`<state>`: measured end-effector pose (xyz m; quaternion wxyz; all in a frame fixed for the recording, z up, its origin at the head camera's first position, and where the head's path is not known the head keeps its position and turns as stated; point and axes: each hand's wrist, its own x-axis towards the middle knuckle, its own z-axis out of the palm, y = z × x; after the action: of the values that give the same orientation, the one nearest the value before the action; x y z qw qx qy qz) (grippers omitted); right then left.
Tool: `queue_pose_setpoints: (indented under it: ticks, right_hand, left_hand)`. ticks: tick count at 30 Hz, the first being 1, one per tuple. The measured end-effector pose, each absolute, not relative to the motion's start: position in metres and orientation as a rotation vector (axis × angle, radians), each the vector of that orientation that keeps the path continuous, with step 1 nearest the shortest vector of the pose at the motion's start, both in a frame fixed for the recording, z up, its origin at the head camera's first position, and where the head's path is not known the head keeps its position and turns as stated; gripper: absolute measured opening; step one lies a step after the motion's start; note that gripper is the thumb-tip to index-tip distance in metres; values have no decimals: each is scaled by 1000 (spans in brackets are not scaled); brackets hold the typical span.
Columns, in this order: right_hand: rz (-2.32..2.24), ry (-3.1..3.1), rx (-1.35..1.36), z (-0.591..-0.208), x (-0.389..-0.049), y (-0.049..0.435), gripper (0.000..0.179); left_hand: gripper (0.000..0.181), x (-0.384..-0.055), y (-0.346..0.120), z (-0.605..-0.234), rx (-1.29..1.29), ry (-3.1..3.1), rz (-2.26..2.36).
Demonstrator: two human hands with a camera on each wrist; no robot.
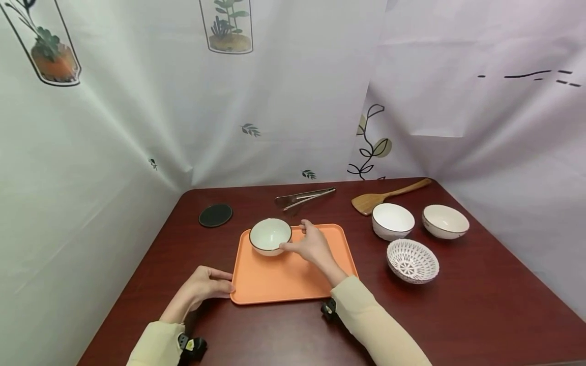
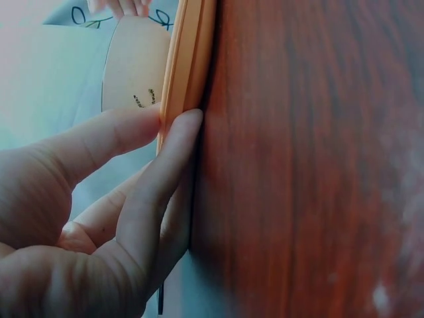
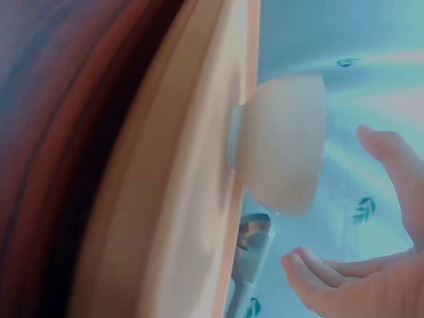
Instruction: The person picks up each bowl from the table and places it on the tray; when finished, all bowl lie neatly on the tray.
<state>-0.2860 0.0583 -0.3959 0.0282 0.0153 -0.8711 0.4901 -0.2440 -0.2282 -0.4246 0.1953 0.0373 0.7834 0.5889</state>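
Note:
An orange tray (image 1: 284, 279) lies on the dark red table, and a white bowl with a dark rim (image 1: 270, 236) stands upright on its back left part. At the tray's front left corner my left hand (image 1: 208, 285) pinches the edge. The left wrist view shows the thumb (image 2: 112, 139) on the rim's upper side and a finger (image 2: 162, 165) at its underside. My right hand (image 1: 313, 246) is over the tray, just right of the bowl. In the right wrist view its fingers are spread, with a gap between them and the bowl (image 3: 285, 142).
On the right stand two white bowls (image 1: 392, 222) (image 1: 445, 222) and a white openwork basket (image 1: 412, 261). A wooden spatula (image 1: 389, 196) lies at the back right, metal tongs (image 1: 304, 198) behind the tray. A dark round coaster (image 1: 215, 215) is at the back left.

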Motion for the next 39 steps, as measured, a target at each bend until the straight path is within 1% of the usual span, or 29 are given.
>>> queue_pose_setpoints:
  ticks: [3,10,17,27,39]
  right_hand:
    - [1553,-2659,59,-396,-282,66,96]
    - [1584,-2655,54,-393,-274,87,95]
    - [1517,-2665,1,-387,-267,112,93]
    - [1454,-2698,-7,-386,-253,153,92]
    - [1310,-2766,-76,-377,-249,203,96]
  left_hand:
    - [52,-244,-229,-425,110,2183,1657]
    - [52,-243,-230,-425,85,2191,1653]
    - [51,-243,-231,-427,83,2209,1649]
    - [52,-243,-229,-429,53,2214,1637]
    - [52,-248,-225,-428,69,2215,1649]
